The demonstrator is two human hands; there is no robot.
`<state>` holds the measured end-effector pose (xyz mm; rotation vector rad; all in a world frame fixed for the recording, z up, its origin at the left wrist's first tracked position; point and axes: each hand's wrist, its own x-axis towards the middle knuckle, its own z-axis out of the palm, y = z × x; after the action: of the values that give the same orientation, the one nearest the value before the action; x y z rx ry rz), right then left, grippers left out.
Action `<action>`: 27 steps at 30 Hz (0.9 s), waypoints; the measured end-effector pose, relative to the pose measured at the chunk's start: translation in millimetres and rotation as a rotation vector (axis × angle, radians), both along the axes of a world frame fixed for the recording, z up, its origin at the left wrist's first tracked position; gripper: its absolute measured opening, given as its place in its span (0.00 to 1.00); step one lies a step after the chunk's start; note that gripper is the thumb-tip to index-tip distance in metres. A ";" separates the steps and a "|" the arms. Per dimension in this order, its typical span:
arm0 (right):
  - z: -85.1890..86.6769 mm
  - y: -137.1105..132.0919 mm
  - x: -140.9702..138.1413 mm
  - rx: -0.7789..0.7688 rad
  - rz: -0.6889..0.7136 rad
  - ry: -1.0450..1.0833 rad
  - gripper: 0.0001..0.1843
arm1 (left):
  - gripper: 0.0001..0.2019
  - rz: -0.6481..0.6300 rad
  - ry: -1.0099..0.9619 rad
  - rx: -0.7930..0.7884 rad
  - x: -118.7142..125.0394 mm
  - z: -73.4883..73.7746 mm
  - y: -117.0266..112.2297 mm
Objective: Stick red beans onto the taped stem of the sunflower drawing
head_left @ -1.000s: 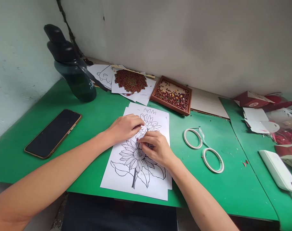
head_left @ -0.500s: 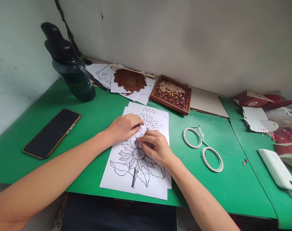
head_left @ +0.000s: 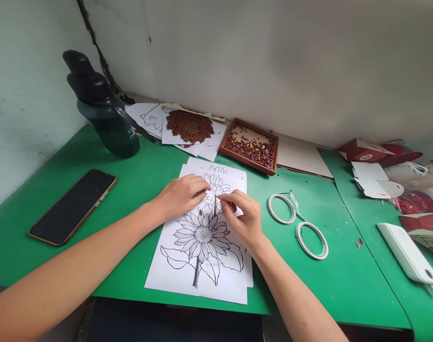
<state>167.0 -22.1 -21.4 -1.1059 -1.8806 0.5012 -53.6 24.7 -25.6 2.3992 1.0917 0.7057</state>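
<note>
A sheet of paper [head_left: 159,278] printed with sunflower line drawings lies on top of other sheets on the green table. My left hand [head_left: 182,194] rests over its upper left part, fingers curled and close together; whatever they might hold is hidden. Just right of it, my right hand [head_left: 245,216] hovers over the upper sunflower's stem, thumb and index finger slightly apart, with nothing visible between them. One small reddish bean [head_left: 201,213] sits on the paper at the top petals of the lower sunflower, below my left fingertips.
Behind the paper are a wooden tray [head_left: 223,151] of mixed beans and a bean-covered flower picture [head_left: 189,126]. A dark bottle [head_left: 109,121] and a phone [head_left: 73,206] stand and lie left. Two tape rolls [head_left: 312,256] and a white device [head_left: 408,251] lie right.
My right hand has drawn back to the right from the lower sunflower's top petals, its fingers parting. The reddish bean now shows on the paper there. My left hand stays in place.
</note>
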 end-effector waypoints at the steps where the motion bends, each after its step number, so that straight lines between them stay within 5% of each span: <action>1: 0.3 1.1 1.0 0.003 -0.022 0.013 0.10 | 0.08 0.000 -0.014 0.015 0.0 0.7 0.0; 9: -2.5 2.1 -2.0 0.026 -0.076 -0.036 0.07 | 0.06 -0.180 -0.176 0.177 6.1 10.9 -9.6; 20: -0.2 -0.6 -2.7 0.016 -0.011 -0.034 0.05 | 0.14 -0.129 -0.232 -0.133 9.0 3.4 -15.2; 27: 0.8 -1.0 -1.6 0.028 0.034 -0.037 0.10 | 0.14 -0.174 -0.247 -0.161 9.8 7.1 -18.2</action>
<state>165.4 -23.1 -20.6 -1.0735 -1.9357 0.4751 -43.8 6.5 -18.4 2.1707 0.7968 0.7968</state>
